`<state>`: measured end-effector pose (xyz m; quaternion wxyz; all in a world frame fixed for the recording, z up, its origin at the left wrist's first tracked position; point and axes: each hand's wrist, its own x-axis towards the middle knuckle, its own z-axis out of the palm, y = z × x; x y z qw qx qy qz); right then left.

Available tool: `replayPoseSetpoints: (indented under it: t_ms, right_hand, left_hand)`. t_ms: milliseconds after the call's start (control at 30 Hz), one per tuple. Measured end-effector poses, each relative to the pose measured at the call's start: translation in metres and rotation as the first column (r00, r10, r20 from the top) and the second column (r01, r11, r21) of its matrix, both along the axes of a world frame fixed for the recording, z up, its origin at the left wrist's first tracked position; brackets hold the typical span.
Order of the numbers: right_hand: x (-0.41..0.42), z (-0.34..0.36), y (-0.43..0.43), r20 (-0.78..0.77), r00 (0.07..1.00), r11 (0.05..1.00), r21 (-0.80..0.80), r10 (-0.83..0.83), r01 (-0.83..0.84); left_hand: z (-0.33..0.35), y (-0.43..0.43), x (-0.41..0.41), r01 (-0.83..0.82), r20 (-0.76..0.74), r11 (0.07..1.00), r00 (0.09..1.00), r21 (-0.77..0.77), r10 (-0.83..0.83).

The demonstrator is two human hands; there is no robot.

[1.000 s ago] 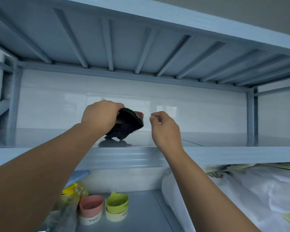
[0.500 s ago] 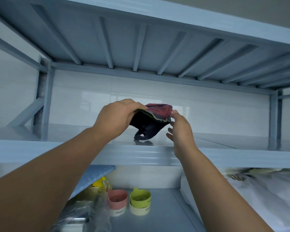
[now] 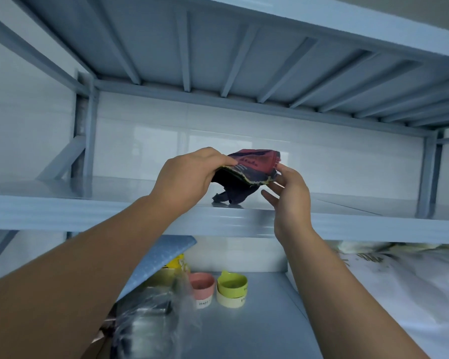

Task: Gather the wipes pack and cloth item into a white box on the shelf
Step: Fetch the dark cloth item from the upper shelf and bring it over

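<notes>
A dark cloth item (image 3: 249, 172) with a red patterned top and a frayed yellowish edge is held up just above the blue-grey shelf (image 3: 130, 216). My left hand (image 3: 189, 174) grips its left side from above. My right hand (image 3: 288, 193) pinches its right edge with thumb and forefinger, the other fingers spread loosely below. A dark strap of the cloth hangs down and touches the shelf surface. No wipes pack and no white box is visible.
The underside of another shelf (image 3: 244, 47) hangs overhead. On the lower shelf stand a pink cup (image 3: 202, 287) and a green cup (image 3: 232, 286), a blue speckled sheet (image 3: 163, 257), clear plastic wrapping (image 3: 151, 317) and white bags (image 3: 412, 288) at the right.
My left hand has lifted the cloth and turned its red side up. My right hand has come in and taken hold of its right edge. The view has shifted left.
</notes>
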<state>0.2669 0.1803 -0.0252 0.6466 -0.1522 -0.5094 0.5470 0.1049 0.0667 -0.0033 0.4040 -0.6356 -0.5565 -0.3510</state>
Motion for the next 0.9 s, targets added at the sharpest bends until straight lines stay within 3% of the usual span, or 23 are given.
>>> replayPoseSetpoints:
  t_ms: [167, 433, 900]
  right_hand:
    - [0.006, 0.001, -0.016, -0.046, 0.997, 0.998, 0.023, 0.059, -0.058]
    - [0.031, -0.020, -0.043, -0.046, 0.977, 0.977, 0.056, 0.207, -0.204]
    - [0.018, -0.034, -0.179, -0.007, 0.854, 0.849, 0.114, 0.520, -0.516]
  left_hand:
    - [0.000, -0.029, 0.017, -0.036, -0.009, 0.999, 0.999, 0.031, 0.037]
    - [-0.017, -0.077, 0.072, -0.248, -0.013, 0.968, 0.969, 0.040, 0.248]
    - [-0.030, -0.250, 0.147, -0.652, -0.016, 0.758, 0.758, 0.036, 0.653]
